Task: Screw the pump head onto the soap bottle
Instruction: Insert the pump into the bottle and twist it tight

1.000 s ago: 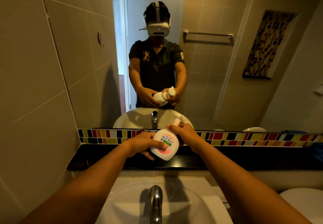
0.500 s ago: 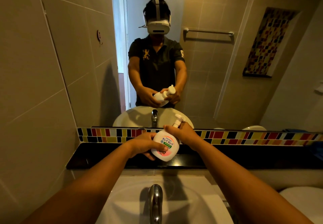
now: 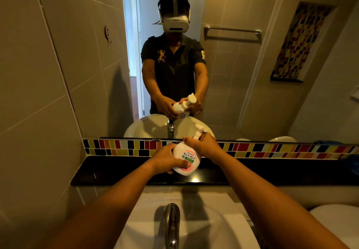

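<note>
- The white soap bottle was held in the air over the black ledge behind the washbasin, in front of the mirror and its strip of coloured tiles.
- Its long axis was tilted, base toward the person and to the left, neck rising up and to the right.
- The pump head sat on that neck, nozzle pointing up and right, in line with the bottle's axis.
- The left hand was wrapped around the bottle's lower body, fingers closed across the label and thumb on top.
- The right hand was closed around the neck and collar just below the nozzle; it was the hand nearer the pump head.
- The collar and threads were hidden under the right hand, so how far the pump head was screwed down could not be told.
- Judged from this, the turn would come about the tilted axis, right hand twisting, left hand steadying.
- Both forearms reached straight forward over the tap, wrists nearly level.
</note>
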The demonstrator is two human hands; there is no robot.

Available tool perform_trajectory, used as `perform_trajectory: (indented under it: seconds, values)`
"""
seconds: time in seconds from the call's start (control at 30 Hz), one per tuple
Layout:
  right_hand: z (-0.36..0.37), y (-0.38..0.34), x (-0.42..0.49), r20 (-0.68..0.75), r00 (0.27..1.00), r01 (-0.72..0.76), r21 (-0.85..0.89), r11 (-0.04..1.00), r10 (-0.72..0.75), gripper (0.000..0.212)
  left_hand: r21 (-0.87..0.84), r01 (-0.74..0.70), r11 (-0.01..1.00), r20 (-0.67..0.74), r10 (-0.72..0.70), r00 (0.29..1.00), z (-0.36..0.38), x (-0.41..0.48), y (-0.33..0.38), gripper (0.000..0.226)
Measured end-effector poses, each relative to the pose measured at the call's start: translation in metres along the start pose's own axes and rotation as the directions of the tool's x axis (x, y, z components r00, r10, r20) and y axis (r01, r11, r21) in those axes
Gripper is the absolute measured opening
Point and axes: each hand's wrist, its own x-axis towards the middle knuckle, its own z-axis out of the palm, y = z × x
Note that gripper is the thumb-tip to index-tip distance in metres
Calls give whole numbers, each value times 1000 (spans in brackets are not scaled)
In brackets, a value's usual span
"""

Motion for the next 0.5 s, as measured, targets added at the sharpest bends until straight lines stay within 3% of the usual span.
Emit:
perform_trajectory:
  seconds: [0.17, 0.27, 0.5]
  values:
    - [1, 4, 7, -1, 1000, -31, -55, 998, 31, 20, -16, 4, 1000, -50, -5, 999, 10, 7, -6, 58]
    - [6, 10, 12, -5, 999, -37, -95, 995, 37, 30, -63, 11, 998, -63, -15, 998, 13, 11, -12, 59]
    - [15, 28, 16, 123, 991, -51, 56, 997, 44, 50, -234, 95, 968, -32, -105, 994, 6, 22, -32, 60]
